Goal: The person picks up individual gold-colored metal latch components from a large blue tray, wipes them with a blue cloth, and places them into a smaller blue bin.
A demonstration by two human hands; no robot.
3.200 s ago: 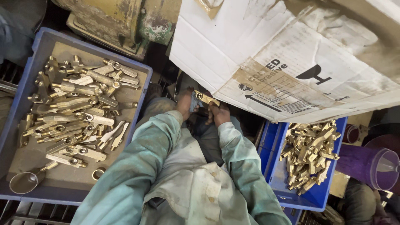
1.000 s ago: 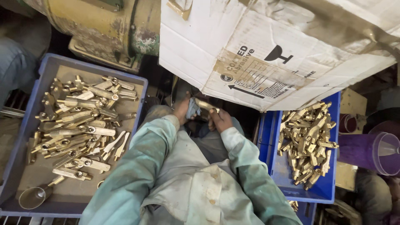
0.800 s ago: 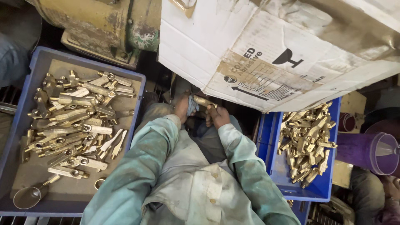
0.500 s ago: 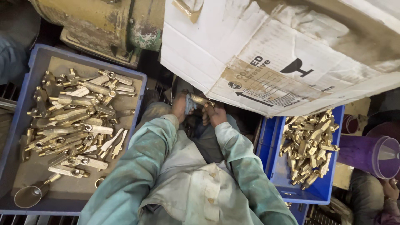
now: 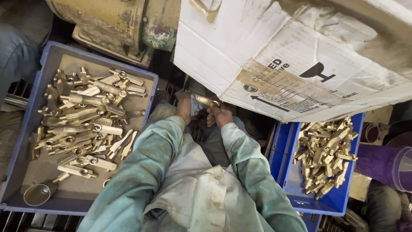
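Both hands (image 5: 201,109) grip one brass part (image 5: 205,100) (cardboard sheet (image 5: 274,56) overhangs), blue trays (image 5: 25,129) flanking.

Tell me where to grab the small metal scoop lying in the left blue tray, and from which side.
Grip the metal scoop by its thin handle, which angles up and right from the round bowl toward the brass parts. Come from above at the near-left corner of the blue tray, where the tray floor around the handle looks bare; the bowl itself looks too wide and shallow to pinch.
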